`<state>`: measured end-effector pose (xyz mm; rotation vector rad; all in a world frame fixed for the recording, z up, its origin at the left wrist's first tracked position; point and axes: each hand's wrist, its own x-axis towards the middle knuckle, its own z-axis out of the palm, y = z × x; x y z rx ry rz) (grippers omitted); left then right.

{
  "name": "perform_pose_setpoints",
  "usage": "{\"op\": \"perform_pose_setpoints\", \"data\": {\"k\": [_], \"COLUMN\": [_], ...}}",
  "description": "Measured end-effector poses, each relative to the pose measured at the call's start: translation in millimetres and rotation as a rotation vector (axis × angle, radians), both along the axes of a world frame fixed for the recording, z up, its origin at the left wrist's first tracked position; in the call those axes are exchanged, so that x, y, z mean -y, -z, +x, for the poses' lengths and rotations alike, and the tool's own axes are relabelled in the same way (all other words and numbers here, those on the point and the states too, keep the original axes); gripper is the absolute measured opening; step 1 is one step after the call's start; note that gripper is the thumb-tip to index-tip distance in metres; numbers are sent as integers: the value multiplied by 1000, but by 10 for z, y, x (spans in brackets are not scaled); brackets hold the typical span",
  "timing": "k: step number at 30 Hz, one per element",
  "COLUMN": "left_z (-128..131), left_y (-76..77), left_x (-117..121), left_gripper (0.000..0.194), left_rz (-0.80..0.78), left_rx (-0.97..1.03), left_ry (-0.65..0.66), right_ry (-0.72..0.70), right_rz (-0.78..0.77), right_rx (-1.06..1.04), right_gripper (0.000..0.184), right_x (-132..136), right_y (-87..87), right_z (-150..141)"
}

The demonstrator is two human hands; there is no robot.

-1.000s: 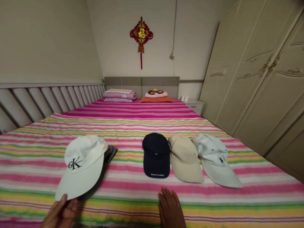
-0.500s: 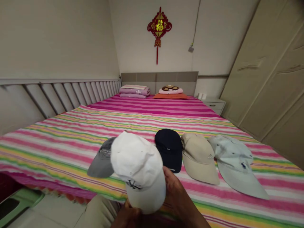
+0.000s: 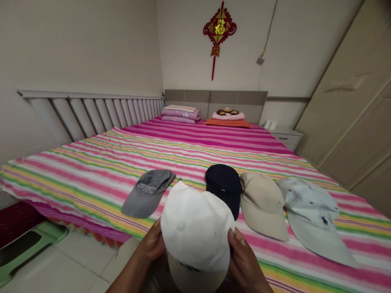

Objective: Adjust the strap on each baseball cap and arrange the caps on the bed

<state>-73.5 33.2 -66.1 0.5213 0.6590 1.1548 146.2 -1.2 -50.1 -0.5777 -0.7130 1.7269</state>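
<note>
A striped multicoloured cloth bedspread [image 3: 91, 167] stretches beyond the left grip [image 3: 153, 243] and right grip [image 3: 245, 258], both closed on opposite sides of a white cloth peaked cap [image 3: 195, 224] between them, probably steadying it.

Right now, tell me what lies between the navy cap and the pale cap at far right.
In the head view, the beige cap lies between the navy cap and the pale cap.
</note>
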Motion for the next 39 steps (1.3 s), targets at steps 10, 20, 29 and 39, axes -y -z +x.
{"op": "perform_pose_setpoints", "data": {"k": [10, 20, 29, 39], "left_z": [168, 107, 179, 277], "left_y": [-176, -287, -511, -896], "left_x": [-56, -145, -164, -50], "left_gripper": [33, 23, 16, 22], "left_rz": [11, 140, 149, 251], "left_rx": [-32, -14, -298, -531], "left_ry": [147, 281, 324, 309], "right_ry": [-87, -60, -179, -94], "right_rz": [-25, -10, 21, 221], "right_rx": [10, 81, 139, 459], "right_gripper": [49, 58, 25, 26], "right_x": [118, 113, 199, 98], "right_y": [224, 200, 95, -410], "right_z": [249, 352, 423, 305]}}
